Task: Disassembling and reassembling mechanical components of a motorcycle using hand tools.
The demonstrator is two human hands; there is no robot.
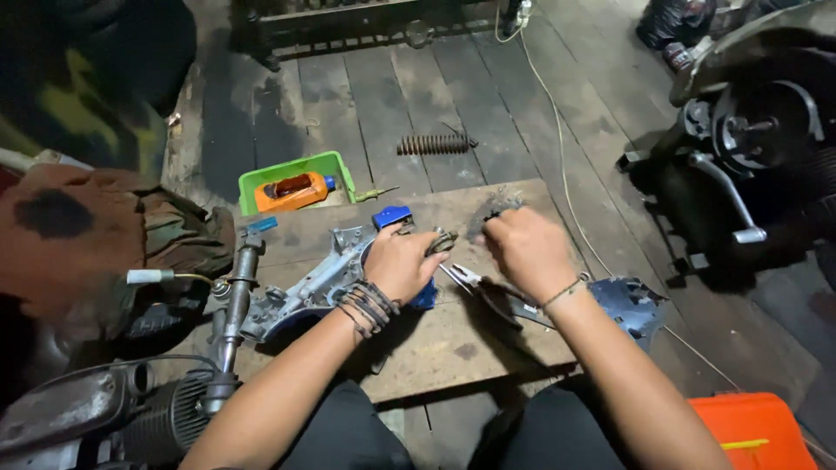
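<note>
In the head view, the person sits at a low wooden board serving as a counter (435,348) laid on a dark plank floor (392,96). The left hand (402,261), with dark bands around the wrist, is curled over the end of a grey and blue metal housing (318,283) that lies across the counter; its fingers (433,252) are clenched on a small dark metal part (442,241) at the housing's upper end. The right hand (527,248) is just beside it, its fingers (496,224) pinched together on something small and dark, possibly a bit of wire or a spring, though it is too small to tell. Between and below the two hands a pair of pliers (475,280) lies on the counter, touched by neither hand. A blue metal plate (631,305) rests at the counter's right edge.

Beyond the counter stands a green plastic tray (335,165) holding an orange bottle (292,190), and a rusty coil spring (434,144) lies on the floor farther back. A white cord (557,139) runs across the planks. An engine (749,148) sits at the right, an orange case (753,431) at the lower right, and another person in camouflage clothing (96,130) crouches at the left.
</note>
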